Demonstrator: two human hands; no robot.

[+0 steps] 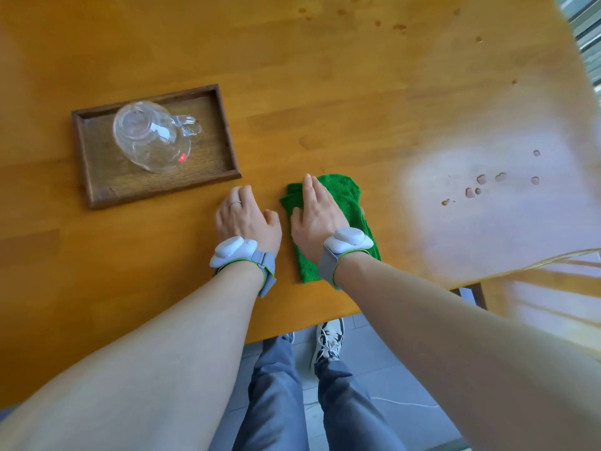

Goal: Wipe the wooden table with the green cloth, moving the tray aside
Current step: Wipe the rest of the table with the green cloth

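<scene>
- Most of the left hand's [246, 213] fingers curl down out of sight past the knuckles, so their tips cannot be made out; it holds nothing and its grip looks slack, resting on the worktop [325, 102] just beside the tray's near right corner.
- The right hand [312, 213] covers the middle of the green cloth [341, 203], hiding part of it; the fingers lie straight and flat, pressing down, a released grip with nothing clasped.
- The far and left parts of the worktop are cut off by the frame, and the right side is washed out by a bright glare.
- On the right edge, a pale curved piece of wooden furniture [553, 275] is blurred and cannot be identified with certainty.
- The worktop is orange-brown wood, with scattered drops of a brownish spill [481, 183] to the right of the cloth and fainter marks [398, 27] near the far edge.
- The cloth lies folded near the worktop's front edge, well apart from the spill.
- One dark wooden tray [227, 135] sits to the left of the cloth, carrying one clear glass pitcher [149, 138] that lies tilted on its side with its handle pointing right.
- Two wrist bands [232, 252] with white pods are worn, one on each arm.
- Below the worktop edge are grey floor tiles [383, 379], the person's two legs in grey-blue trousers [276, 402] and one white sneaker [328, 343] in clear sight.
</scene>
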